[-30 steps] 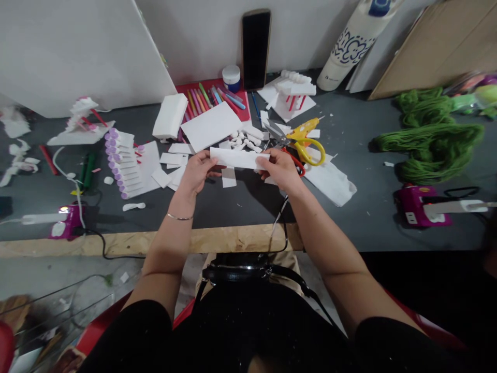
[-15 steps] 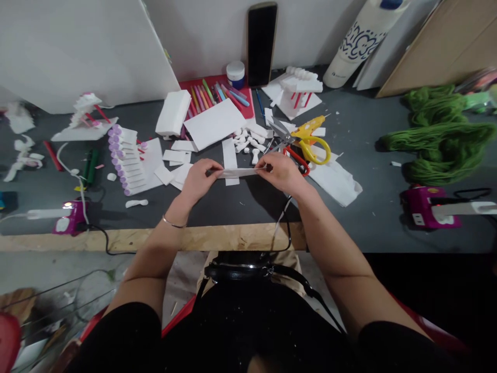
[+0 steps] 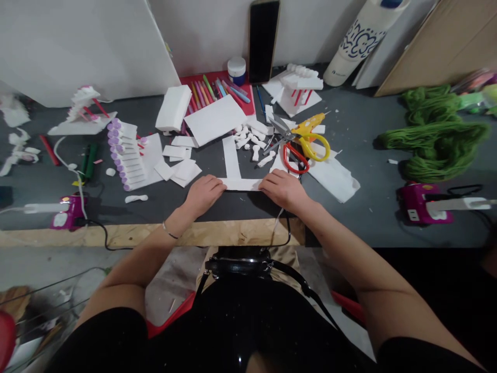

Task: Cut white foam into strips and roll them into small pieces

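Note:
A short white paper strip (image 3: 243, 185) lies crosswise near the front of the dark table. My left hand (image 3: 204, 196) has its fingers closed at the left end of this strip, and my right hand (image 3: 284, 190) grips the right end. A second white strip (image 3: 232, 155) points away from me, its near end meeting the crosswise one. Whether the two are joined I cannot tell. Just beyond my right hand rest red-handled scissors (image 3: 297, 159) and yellow-handled scissors (image 3: 316, 147). Small white bone-shaped pieces (image 3: 250, 140) are heaped beside the second strip.
White cut pieces (image 3: 185, 172) and a purple-tipped white model (image 3: 126, 160) lie to the left. Markers (image 3: 204, 93), a jar (image 3: 236, 71) and an upright phone (image 3: 263, 44) stand behind. Green yarn (image 3: 438, 150) and a purple power socket (image 3: 423, 204) are at the right.
Both hands have come down and toward me with the crosswise strip, which now lies flat on the table. More of the second strip's far part shows; its near end is covered.

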`<state>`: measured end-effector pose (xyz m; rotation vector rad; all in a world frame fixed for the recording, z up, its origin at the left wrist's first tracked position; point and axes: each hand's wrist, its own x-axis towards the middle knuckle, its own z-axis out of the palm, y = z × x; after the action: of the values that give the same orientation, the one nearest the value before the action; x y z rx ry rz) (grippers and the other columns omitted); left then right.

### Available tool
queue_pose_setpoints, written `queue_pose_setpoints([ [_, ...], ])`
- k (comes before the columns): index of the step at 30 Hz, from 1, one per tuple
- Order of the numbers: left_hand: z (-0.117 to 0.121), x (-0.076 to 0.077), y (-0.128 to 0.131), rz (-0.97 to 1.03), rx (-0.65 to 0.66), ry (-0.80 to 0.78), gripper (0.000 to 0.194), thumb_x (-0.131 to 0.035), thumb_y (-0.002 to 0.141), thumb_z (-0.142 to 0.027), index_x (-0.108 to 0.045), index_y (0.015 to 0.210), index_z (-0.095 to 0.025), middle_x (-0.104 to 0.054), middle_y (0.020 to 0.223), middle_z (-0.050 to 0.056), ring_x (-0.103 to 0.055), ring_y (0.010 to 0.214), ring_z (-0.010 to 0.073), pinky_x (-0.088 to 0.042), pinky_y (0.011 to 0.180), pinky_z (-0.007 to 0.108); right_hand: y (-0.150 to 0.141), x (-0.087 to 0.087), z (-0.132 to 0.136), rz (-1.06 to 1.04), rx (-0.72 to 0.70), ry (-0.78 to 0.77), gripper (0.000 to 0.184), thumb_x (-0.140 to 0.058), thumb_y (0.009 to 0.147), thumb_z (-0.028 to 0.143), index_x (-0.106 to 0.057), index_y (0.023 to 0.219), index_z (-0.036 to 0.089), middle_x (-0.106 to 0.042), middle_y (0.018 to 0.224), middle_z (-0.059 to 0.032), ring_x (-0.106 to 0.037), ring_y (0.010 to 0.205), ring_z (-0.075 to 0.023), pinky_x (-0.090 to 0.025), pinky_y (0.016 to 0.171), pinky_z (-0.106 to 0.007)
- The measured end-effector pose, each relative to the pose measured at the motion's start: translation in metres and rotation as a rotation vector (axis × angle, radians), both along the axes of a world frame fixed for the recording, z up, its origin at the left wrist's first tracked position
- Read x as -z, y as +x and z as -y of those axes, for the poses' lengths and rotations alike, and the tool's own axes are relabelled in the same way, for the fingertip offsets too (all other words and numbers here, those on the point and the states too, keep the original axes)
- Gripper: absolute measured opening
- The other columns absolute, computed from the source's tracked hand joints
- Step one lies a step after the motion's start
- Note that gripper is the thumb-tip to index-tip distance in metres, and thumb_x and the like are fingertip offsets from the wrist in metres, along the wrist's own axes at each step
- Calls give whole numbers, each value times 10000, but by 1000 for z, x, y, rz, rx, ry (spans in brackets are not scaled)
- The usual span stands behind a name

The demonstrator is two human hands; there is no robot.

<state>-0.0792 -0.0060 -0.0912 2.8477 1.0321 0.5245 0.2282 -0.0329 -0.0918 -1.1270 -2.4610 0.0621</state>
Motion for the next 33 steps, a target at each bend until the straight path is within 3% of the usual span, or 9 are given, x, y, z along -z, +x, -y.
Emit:
queue_pose_setpoints([
  [4,4,1,-1,28,-23,-46,244,-534,1040,-248,-766,964,-230,-770,947,115,-689,928,262,-541,787,400,4,3,3,19,-8,-29,275,-536,1051,223,-772,912,214,-758,896,-98,-582,848,-240,-447,758,-373],
  [17,9,9,2,148,-215,-208,219,-623,1015,-364,-770,923,-230,-736,923,92,-655,915,261,-533,850,428,9,21,4,-188,50,-72,260,-602,1034,325,-796,884,238,-749,936,-103,-582,875,-250,-462,797,-409],
  [24,11,7,3,51,-207,-167,265,-575,1035,-386,-761,926,-231,-731,915,103,-644,914,284,-497,820,438,11,18,5,-204,89,-107,174,-666,988,323,-762,869,240,-720,989,-103,-552,940,-273,-451,851,-435],
  [33,13,8,3,-18,-143,21,283,-549,1061,-355,-754,947,-197,-724,883,94,-638,885,263,-482,764,402,10,19,5,-153,70,-97,164,-666,993,284,-759,869,229,-714,984,-98,-531,944,-262,-403,819,-418],
])
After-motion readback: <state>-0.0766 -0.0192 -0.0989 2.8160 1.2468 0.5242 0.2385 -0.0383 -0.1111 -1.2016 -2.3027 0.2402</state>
